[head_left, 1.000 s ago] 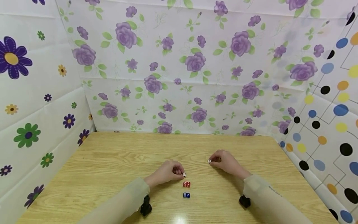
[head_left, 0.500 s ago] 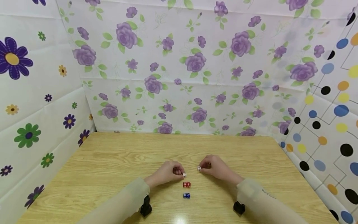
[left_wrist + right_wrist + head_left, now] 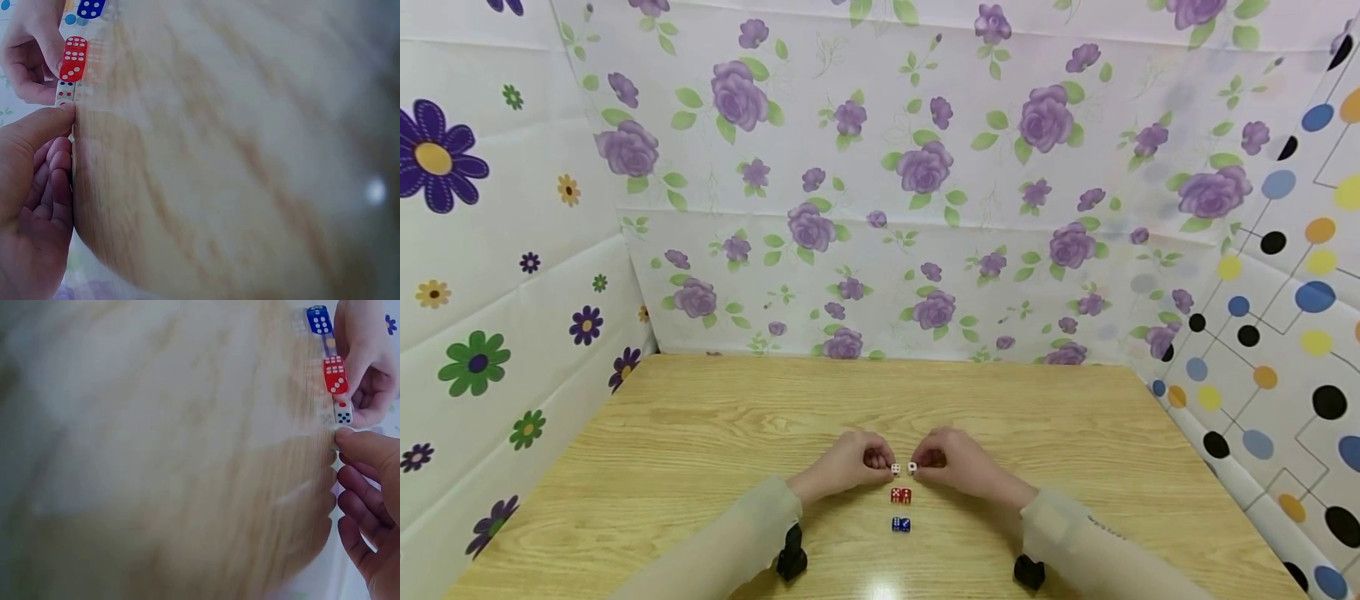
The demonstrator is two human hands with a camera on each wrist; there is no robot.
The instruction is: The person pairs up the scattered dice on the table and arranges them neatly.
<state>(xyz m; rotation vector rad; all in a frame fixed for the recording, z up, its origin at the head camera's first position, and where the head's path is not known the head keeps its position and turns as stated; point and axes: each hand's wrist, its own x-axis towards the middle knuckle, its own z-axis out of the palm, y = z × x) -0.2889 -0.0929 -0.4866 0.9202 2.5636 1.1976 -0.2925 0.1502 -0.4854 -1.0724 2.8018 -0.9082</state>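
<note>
In the head view my left hand (image 3: 847, 460) pinches a white die (image 3: 896, 470) at its fingertips, low on the table. My right hand (image 3: 964, 463) pinches a second white die (image 3: 912, 468), a small gap to the right of the first. Closer to me sit two red dice (image 3: 896, 496) side by side. Nearer still is a pair of blue dice (image 3: 897, 524), also side by side. Both wrist views show the thumbs against the white dice, which are partly hidden by the fingers.
A wood-grain table (image 3: 737, 400) lies under both hands. Behind it hangs a white cloth with purple roses (image 3: 925, 167); patterned cloths also stand along the left and right sides. A black wrist camera (image 3: 792, 554) is strapped beneath the left sleeve.
My right hand has moved left and toward me with its white die, from well apart to close beside the other white die. The left hand has stayed in place.
</note>
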